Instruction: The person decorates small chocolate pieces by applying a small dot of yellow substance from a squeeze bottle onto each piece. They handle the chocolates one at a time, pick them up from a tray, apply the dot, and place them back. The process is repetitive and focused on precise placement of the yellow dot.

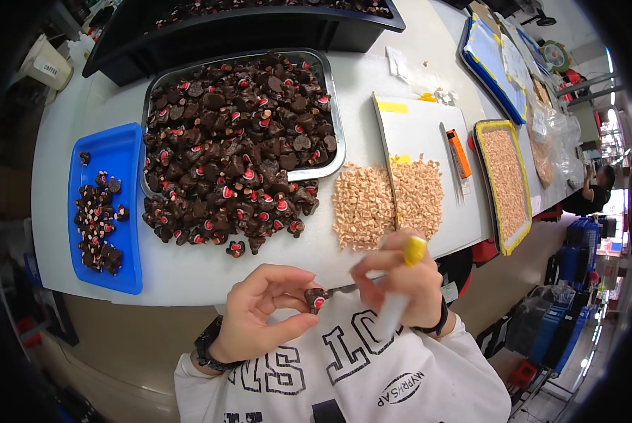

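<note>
Big metal tray (333,106) at centre-top, heaped w/ dark brown moulded pcs w/ red-white dots (238,134), spilling over near edge onto white table (189,271); by far the bulk, prob. unprocessed. Black bin (259,32) behind, more of same inside. Right: white board (422,130) w/ orange-handled knife (459,153) on it, mound of small tan bits (386,201) across board edge + table, yellow-rimmed tray (479,141) also full of tan bits. Left: blue tray (112,151) w/ only a small cluster of dark pcs showing tan specks (97,225), approx. finished lot, mostly bare blue around. Judged: early stage, few done, large heap left, plenty tan stock. Near bottom centre, over sweatshirt, close to table edge: left hand (259,317) pinching single dark pc w/ red dot (316,299) btw thumb + fingertips, other fingers loosely curled. Right hand (404,282) closed round white pen-like tool w/ yellow cap (402,282), tip end toward pc; thin metal point seems at pc, exact contact unclear. Current pc mid-work, not yet on blue tray.
</note>
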A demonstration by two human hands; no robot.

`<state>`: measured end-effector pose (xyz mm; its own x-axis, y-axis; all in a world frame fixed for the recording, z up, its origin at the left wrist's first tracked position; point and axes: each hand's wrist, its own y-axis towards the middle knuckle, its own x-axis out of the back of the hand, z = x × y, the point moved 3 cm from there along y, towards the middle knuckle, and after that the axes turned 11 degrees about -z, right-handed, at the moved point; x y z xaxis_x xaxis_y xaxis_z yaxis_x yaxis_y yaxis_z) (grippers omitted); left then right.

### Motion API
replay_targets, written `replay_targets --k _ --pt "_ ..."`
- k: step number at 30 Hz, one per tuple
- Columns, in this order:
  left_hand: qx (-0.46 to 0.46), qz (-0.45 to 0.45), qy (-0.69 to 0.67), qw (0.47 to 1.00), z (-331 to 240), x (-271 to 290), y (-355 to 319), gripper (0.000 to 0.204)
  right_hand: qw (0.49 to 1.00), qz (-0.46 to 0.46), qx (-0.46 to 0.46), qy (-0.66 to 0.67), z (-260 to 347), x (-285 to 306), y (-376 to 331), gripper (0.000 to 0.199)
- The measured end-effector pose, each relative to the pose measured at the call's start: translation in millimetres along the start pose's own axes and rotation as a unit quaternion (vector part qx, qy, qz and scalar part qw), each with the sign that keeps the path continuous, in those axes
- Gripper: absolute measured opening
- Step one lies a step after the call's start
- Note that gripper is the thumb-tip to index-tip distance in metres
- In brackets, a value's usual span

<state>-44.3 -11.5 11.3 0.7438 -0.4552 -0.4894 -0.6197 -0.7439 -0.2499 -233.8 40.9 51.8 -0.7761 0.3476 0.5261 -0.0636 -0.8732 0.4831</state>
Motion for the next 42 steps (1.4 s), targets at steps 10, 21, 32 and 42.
replay_targets --k 10,21,32,42 --pt "-0.057 -0.003 0.058 0.997 -3 -7 3 0.033 0.991 0.001 0.112 0.073 12 -10 6 0.021" --pt "-0.065 -0.001 0.081 0.995 -2 -7 5 0.033 0.993 0.003 0.096 0.075 8 -17 -4 0.014" --pt "-0.09 0.005 0.075 0.993 0 -8 9 0.034 0.954 -0.114 -0.106 -0.256 -49 84 -47 0.027" --pt "-0.059 0.039 0.128 0.989 -5 -14 11 0.03 0.949 -0.163 -0.1 -0.249 -69 73 -58 0.029"
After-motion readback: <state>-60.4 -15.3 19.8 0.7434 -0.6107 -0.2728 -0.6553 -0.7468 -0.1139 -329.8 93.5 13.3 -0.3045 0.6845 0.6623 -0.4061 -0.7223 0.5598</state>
